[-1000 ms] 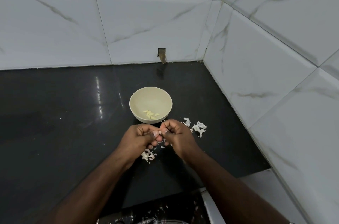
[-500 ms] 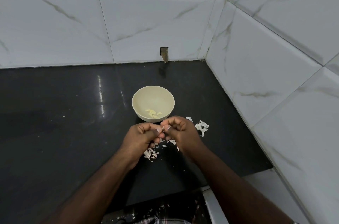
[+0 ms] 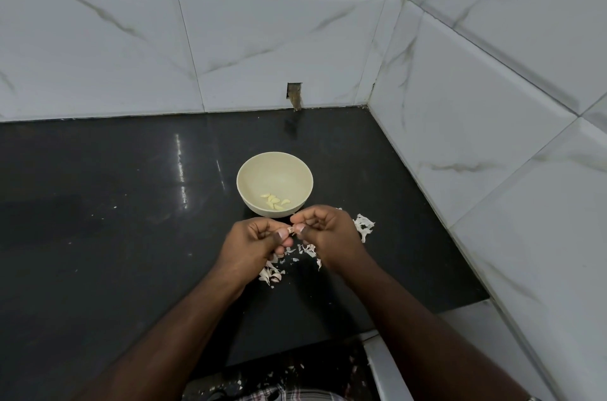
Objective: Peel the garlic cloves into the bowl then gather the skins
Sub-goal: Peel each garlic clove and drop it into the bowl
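While hands peel, bowl (cream) holds cloves

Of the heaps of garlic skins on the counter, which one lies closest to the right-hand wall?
The skin heap just right of the right hand, on the black counter; the other heaps lie under and between the hands.

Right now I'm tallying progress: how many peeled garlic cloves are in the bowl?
5, roughly. The peeled cloves lie clustered on the near side of the bowl floor, some touching, so one may hide another. One more clove is pinched between the left hand and right hand.
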The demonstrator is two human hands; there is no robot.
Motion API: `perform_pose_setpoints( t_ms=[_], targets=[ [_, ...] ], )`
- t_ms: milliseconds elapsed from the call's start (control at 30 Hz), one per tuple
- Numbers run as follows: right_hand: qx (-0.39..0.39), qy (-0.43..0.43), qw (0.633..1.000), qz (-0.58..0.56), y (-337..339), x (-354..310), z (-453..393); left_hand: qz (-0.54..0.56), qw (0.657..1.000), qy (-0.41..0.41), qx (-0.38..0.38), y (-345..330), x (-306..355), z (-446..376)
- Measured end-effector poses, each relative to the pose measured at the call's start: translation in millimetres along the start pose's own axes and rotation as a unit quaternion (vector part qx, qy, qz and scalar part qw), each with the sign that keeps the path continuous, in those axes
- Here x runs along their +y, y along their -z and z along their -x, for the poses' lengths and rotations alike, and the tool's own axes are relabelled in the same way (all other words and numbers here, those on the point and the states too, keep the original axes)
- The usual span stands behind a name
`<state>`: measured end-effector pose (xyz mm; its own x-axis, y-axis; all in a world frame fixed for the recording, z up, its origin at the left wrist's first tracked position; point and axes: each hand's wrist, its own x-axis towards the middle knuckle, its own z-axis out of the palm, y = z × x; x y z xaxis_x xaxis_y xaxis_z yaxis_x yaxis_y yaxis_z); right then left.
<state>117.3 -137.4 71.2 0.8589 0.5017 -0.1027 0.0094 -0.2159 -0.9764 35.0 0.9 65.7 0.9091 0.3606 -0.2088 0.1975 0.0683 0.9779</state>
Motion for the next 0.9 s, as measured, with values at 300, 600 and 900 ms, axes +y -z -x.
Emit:
perform_pose_setpoints(
  t_ms=[300,600,900],
  targets=[
    [-0.023,-0.025,0.998,-0.051,-1.1,-1.0,3.1,0.081,0.996,0.037,-0.003,-0.2,-7.8,1.2],
    [0.002,0.084,0.968,0.237,1.1,2.1,2.5,0.045,0.999,0.022,0.005,2.6,-4.9,0.2],
    [-0.024,-0.019,1.000,0.004,-0.8,6.9,3.8,0.048,0.998,0.044,-0.005,1.3,-5.1,1.5]
  ],
)
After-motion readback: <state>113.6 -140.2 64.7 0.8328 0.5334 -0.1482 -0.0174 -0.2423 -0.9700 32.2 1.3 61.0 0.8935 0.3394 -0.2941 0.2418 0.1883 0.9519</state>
